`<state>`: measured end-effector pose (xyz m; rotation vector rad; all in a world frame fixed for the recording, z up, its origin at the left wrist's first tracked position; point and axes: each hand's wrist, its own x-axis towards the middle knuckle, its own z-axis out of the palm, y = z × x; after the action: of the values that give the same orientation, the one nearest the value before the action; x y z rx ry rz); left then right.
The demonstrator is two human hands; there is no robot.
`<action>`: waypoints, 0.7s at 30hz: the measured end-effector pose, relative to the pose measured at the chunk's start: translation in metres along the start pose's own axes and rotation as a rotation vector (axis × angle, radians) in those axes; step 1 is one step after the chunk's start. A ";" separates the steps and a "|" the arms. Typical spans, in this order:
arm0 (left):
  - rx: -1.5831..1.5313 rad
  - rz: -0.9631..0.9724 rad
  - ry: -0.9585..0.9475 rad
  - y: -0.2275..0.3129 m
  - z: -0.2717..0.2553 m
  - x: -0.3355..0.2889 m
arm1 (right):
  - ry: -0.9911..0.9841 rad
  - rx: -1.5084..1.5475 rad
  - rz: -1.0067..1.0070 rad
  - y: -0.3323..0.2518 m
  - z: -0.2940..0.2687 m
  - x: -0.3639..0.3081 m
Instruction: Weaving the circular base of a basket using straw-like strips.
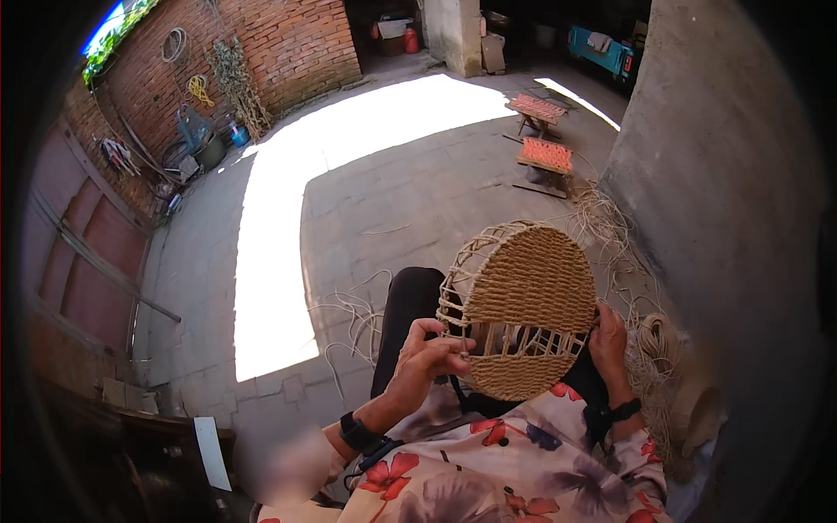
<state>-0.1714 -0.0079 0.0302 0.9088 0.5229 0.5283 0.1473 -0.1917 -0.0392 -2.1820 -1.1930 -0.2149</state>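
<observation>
Woven drum (528, 281) faces you, long axis fore-aft | between your left hand (425, 359), grip unclear, and right hand (609, 343), rim-clamped, fingers partly hidden

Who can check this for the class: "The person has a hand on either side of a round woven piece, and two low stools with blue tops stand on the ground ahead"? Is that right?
Not quite: the head view shows that the two low stools have orange-red tops, not blue. The left hand and right hand are indeed on either side of the round woven piece.
</observation>
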 end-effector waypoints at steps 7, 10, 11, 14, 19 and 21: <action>-0.125 -0.075 -0.152 0.002 -0.015 0.001 | -0.011 -0.006 -0.053 0.013 0.010 0.003; -0.095 -0.084 -0.158 0.004 -0.015 0.004 | -0.012 -0.028 -0.051 0.017 0.009 0.001; -0.100 -0.078 -0.158 0.005 -0.014 0.005 | -0.028 -0.024 -0.031 0.017 0.008 0.001; -0.056 -0.107 -0.098 0.009 -0.007 0.008 | -0.039 -0.035 -0.022 0.018 0.006 0.001; 0.022 -0.110 -0.047 0.015 0.000 0.014 | -0.039 -0.044 -0.023 0.018 0.006 0.001; 0.079 -0.109 -0.011 0.016 0.002 0.018 | -0.033 -0.026 0.000 0.014 0.004 0.002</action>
<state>-0.1597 0.0103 0.0408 0.9519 0.5829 0.4061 0.1589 -0.1930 -0.0478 -2.2159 -1.2148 -0.1955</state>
